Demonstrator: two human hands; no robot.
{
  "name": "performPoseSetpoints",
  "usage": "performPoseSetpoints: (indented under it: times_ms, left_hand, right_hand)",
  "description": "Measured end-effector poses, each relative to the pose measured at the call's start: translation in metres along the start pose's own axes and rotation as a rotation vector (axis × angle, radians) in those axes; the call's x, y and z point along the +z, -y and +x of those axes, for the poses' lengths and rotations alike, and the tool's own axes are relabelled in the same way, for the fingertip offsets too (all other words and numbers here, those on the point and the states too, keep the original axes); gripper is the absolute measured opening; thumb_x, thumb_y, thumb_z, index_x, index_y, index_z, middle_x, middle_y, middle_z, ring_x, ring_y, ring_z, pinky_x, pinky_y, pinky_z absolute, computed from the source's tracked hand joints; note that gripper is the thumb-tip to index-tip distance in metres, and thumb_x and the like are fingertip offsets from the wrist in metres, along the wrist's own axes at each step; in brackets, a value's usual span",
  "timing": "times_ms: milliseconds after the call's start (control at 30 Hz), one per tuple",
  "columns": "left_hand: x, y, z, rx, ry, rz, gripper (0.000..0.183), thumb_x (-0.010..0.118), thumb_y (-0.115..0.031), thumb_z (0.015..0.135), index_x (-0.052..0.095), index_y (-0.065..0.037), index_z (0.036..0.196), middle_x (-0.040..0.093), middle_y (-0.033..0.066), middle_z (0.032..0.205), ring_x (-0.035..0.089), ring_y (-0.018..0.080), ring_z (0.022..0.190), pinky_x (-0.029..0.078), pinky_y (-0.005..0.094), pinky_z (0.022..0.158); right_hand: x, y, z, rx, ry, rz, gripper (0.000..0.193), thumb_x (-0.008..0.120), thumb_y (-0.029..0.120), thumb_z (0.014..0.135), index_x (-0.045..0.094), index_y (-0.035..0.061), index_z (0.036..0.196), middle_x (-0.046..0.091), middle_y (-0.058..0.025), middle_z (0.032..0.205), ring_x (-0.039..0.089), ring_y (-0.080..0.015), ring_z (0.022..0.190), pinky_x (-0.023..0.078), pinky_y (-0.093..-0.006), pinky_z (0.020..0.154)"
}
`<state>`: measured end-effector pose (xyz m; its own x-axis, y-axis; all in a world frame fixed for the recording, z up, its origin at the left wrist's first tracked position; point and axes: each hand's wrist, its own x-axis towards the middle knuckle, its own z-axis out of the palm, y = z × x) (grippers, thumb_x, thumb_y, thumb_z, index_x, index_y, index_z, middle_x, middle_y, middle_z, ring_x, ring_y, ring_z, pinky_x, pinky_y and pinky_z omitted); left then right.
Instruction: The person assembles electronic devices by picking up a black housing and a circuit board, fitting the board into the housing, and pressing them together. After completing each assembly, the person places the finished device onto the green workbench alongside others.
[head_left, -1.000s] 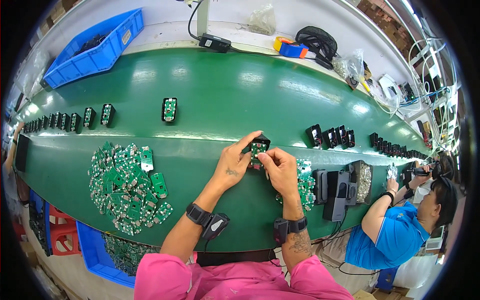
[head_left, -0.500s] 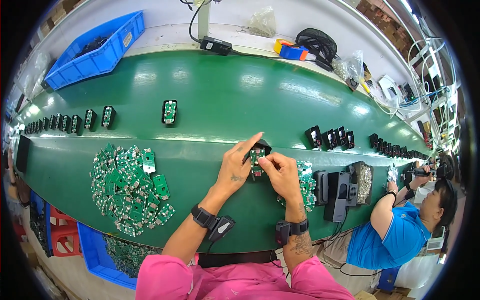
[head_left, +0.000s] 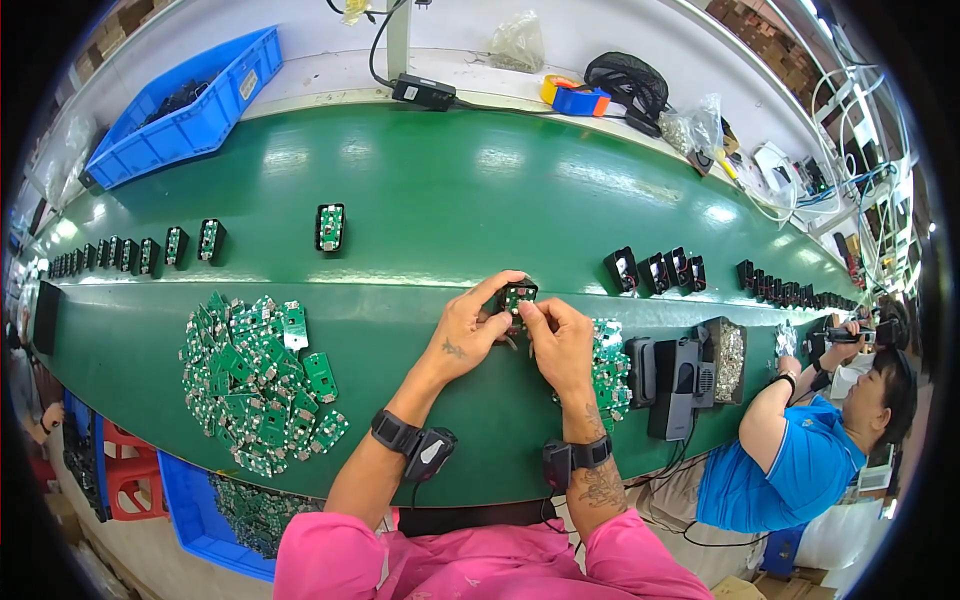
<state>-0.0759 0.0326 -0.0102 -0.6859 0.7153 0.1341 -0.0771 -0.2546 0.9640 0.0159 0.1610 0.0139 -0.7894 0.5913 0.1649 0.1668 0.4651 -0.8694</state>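
I'm in what looks like an electronics assembly workshop: my long, glossy green counter (head_left: 420, 200) carries a loose heap of green circuit boards (head_left: 255, 385) and rows of small black plastic cases (head_left: 208, 241). A blue plastic crate (head_left: 160, 153) stands near its far edge; a blue-shirted co-worker (head_left: 775, 470) sits along it, to my right.

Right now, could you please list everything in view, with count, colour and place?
Black rectangular casing with green circuit board: one, black, centre
Long smooth bench: one, green, across the view
Loose flat circuit boards: many, green, left and right heaps
Board-fitted casings: many, black, upper left
Open wired casings: many, black, right
Plastic crates: at least two, blue, left
Boxy devices: at least two, grey, right
Power adapter: one, black, rear
Mesh bundle: one, black, rear
Co-worker: one, blue shirt, right
Left hand: one, bare, holding casing's left
Right hand: one, bare, at casing's right
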Motion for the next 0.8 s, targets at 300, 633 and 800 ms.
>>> performPoseSetpoints:
  times_ms: [300, 633, 800]
  left_hand:
    - [0.006, -0.005, 0.001, -0.071, -0.088, 0.112, 0.034, 0.054, -0.015, 0.100, 0.058, -0.009, 0.133, 0.065, 0.0099, 0.107, 0.066, 0.0112, 0.068, 0.053, 0.0228, 0.052]
    - [0.004, -0.001, 0.001, -0.028, -0.135, 0.138, 0.035, 0.046, -0.029, 0.106, 0.060, -0.009, 0.131, 0.066, 0.0062, 0.096, 0.060, 0.0094, 0.059, 0.050, 0.0231, 0.051]
    - [0.003, 0.002, 0.001, 0.009, -0.134, 0.135, 0.032, 0.046, -0.026, 0.106, 0.061, -0.010, 0.129, 0.063, 0.0026, 0.084, 0.056, 0.0082, 0.057, 0.047, 0.0241, 0.048]
  right_hand:
    - [0.004, 0.001, -0.003, -0.071, -0.047, -0.085, 0.027, 0.071, 0.020, 0.091, 0.065, -0.0030, 0.077, 0.060, -0.0108, 0.059, 0.053, -0.0136, 0.050, 0.042, -0.0307, 0.049]
    - [0.000, -0.003, -0.001, -0.052, 0.067, 0.111, 0.026, 0.071, 0.018, 0.093, 0.066, -0.0027, 0.078, 0.058, 0.0009, 0.060, 0.048, -0.0039, 0.057, 0.039, -0.0245, 0.051]
    - [0.003, 0.006, -0.003, -0.136, 0.028, 0.019, 0.025, 0.071, 0.018, 0.092, 0.067, -0.0035, 0.080, 0.057, -0.0012, 0.059, 0.048, -0.0050, 0.057, 0.039, -0.0256, 0.051]
